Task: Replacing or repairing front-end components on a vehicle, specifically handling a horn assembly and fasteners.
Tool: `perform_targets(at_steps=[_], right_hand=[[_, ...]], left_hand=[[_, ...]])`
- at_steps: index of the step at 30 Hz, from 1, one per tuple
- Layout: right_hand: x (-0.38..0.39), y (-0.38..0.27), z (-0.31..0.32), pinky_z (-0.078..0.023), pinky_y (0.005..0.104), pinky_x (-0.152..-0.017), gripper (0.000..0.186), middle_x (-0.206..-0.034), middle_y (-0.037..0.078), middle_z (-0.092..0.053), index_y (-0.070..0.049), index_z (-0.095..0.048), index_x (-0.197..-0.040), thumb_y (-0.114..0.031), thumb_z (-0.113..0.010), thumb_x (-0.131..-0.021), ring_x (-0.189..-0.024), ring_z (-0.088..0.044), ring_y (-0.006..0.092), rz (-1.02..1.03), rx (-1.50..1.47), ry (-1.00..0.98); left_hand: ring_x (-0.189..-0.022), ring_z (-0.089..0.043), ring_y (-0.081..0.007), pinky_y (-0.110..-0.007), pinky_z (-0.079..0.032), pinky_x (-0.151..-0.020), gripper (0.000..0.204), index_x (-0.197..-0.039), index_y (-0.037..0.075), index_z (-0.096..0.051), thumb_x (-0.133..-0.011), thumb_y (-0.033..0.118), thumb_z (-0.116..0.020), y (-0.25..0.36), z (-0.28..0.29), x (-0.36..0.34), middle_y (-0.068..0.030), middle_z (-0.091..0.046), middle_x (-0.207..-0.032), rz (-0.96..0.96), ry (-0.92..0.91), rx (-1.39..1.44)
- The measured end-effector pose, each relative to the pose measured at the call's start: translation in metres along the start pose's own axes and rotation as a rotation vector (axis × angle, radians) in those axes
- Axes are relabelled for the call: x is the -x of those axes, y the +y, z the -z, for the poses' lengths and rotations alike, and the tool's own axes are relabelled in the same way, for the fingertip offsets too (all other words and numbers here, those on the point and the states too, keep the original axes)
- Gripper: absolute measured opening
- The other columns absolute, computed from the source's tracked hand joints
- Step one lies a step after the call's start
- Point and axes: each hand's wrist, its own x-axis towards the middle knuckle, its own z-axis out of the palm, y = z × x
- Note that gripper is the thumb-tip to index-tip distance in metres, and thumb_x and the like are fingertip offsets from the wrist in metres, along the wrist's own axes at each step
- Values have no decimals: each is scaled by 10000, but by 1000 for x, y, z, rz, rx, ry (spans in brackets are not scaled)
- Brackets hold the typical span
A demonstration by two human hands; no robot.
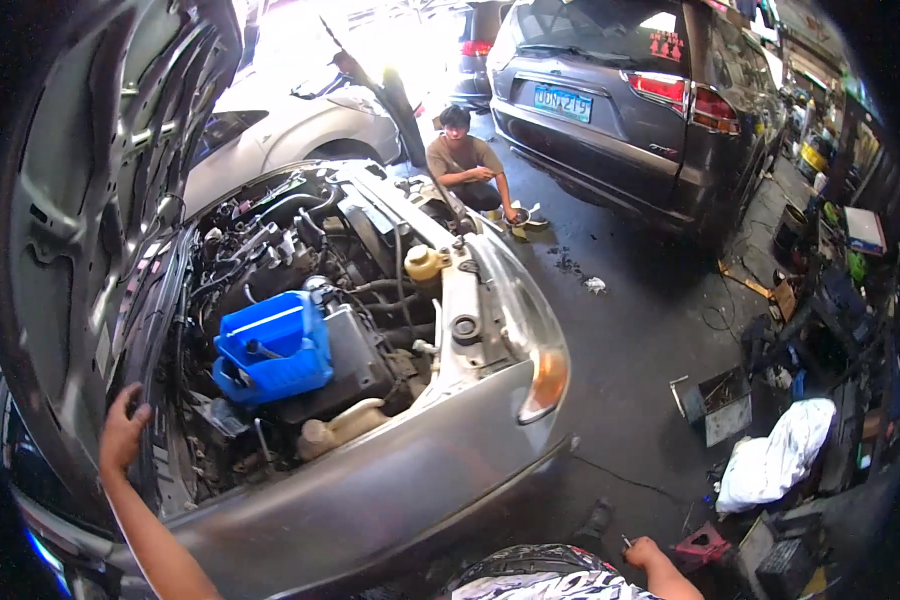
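Observation:
My left hand [125, 430] is raised at the rear edge of the engine bay, below the propped hood [80, 220]. Its fingers are apart and hold nothing. Low in the view, beside my body, my right hand [650, 553] is closed; a small thin end pokes out of it, too small to name. A blue plastic bin [310, 365] rests on top of the engine parts, with a dark tool [260, 349] inside. In front of the bin lies a pale plastic reservoir [340, 430], next to the silver fender [370, 500].
Beyond the headlight [530, 300] a person [465, 160] crouches on the floor. A dark SUV [610, 110] stands behind, a white car [290, 125] at far left. Right of me are a white sack [775, 460], an open metal box [722, 405], a red stand [702, 545] and clutter.

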Motion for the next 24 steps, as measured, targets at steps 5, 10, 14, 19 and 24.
perform_targets(at_steps=[5, 10, 14, 19, 24], right_hand=[[-30, 56, 89, -519, 431, -936, 369, -1035, 216, -714, -59, -755, -1012, -368, -625, -856, -1044, -669, 378, 120, 50, 52], [-30, 130, 182, -546, 442, -821, 324, -929, 232, -718, -20, -748, -953, -313, -642, -861, -923, -710, 368, -18, -125, 172], [-27, 166, 234, -553, 426, -735, 228, -820, 215, -720, -14, -756, -880, -216, -663, -831, -795, -723, 326, -7, -202, 263], [-54, 227, 220, -554, 419, -705, 183, -801, 189, -731, -29, -769, -856, -160, -652, -802, -765, -731, 284, -100, -443, 220], [-39, 208, 242, -546, 400, -724, 198, -818, 172, -733, -30, -760, -916, -169, -665, -812, -777, -719, 277, 149, -183, 196]], left_hand=[[-1222, -569, -237, -378, -409, -1076, 490, -1371, 25, -536, -941, 245, -621, 195, -52, 80, -124, -620, -1289, -231, 287, 319], [-1152, -619, -219, -388, -465, -1039, 409, -1285, 35, -599, -882, -19, -551, 348, -186, 109, -106, -656, -1239, -319, -74, 562], [-1191, -609, -263, -380, -456, -1059, 437, -1320, 29, -580, -894, 89, -657, 433, -313, 129, -154, -636, -1275, -491, -682, 343], [-1248, -551, -357, -436, -422, -1078, 533, -1371, 23, -535, -938, 313, -645, 493, -434, 169, -203, -598, -1305, -763, -1005, 307], [-1203, -569, -388, -462, -442, -1041, 537, -1357, 22, -540, -943, 351, -633, 556, -496, 161, -227, -598, -1282, -874, -1115, 270]])
